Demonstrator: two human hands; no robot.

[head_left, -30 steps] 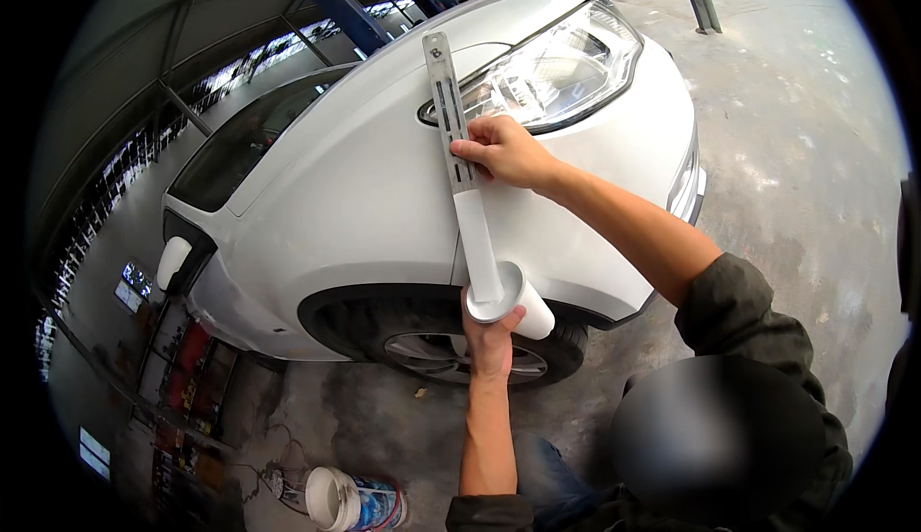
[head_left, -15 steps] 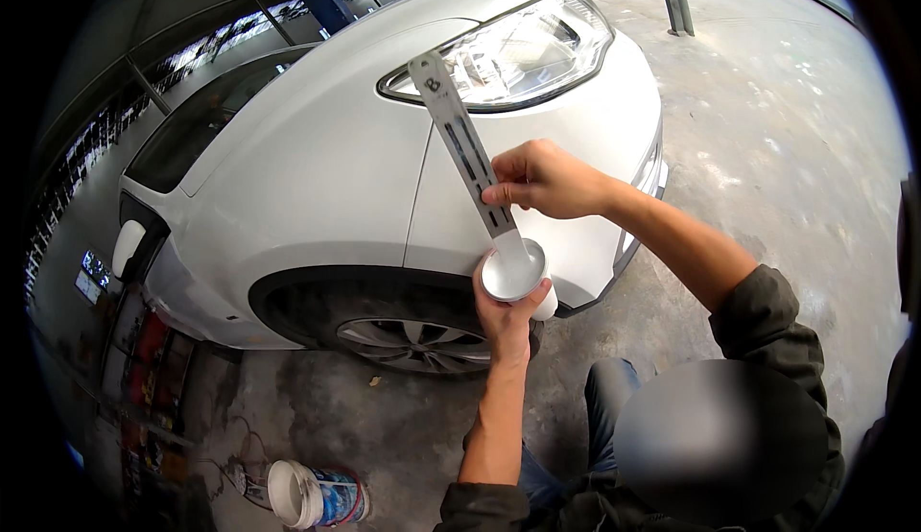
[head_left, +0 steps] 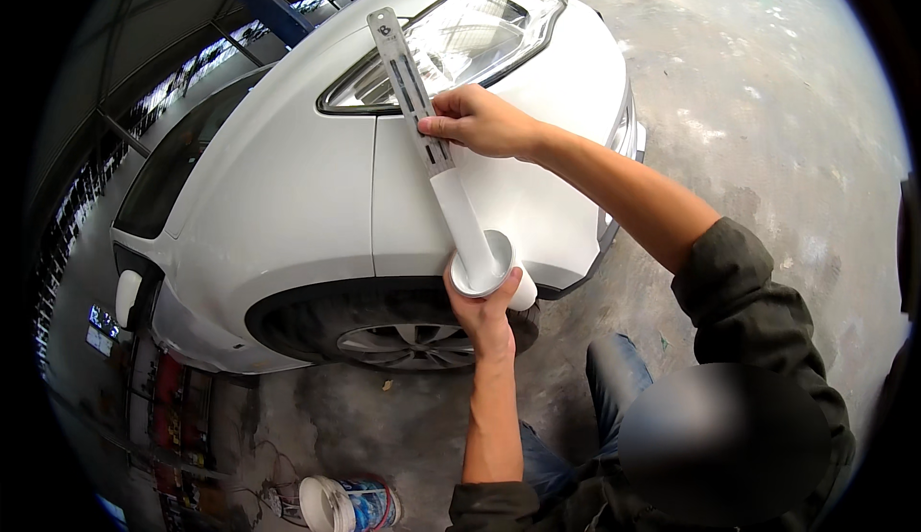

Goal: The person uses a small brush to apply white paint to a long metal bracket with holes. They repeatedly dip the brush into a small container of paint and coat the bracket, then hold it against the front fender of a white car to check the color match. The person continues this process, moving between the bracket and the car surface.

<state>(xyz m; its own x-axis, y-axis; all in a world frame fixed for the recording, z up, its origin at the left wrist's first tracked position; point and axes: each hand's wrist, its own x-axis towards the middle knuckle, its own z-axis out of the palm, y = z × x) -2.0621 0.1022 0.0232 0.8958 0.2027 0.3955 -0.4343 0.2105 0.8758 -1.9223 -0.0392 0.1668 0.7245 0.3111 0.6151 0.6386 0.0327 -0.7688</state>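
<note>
My left hand [head_left: 482, 309] is wrapped around a white paint cup [head_left: 519, 292], its mouth tilted toward me. White paint lies inside the cup. My right hand [head_left: 477, 121] pinches a flat metal paint stirring stick [head_left: 413, 86] with long slots along it. The stick leans up to the left; its lower part is coated in white paint and its tip is inside the cup. Both hands are in front of the white car's [head_left: 288, 187] front fender, above the wheel.
The car's headlight [head_left: 470, 38] is behind the stick's upper end, and the front tyre [head_left: 413, 340] lies below my left hand. A white and blue bucket [head_left: 331, 505] stands on the concrete floor at lower left, near cables. A blue post [head_left: 264, 4] rises behind the car.
My right hand has raised the stirring stick up and leftward, baring more of its paint-coated part. The cup in my left hand has shifted slightly left in view.
</note>
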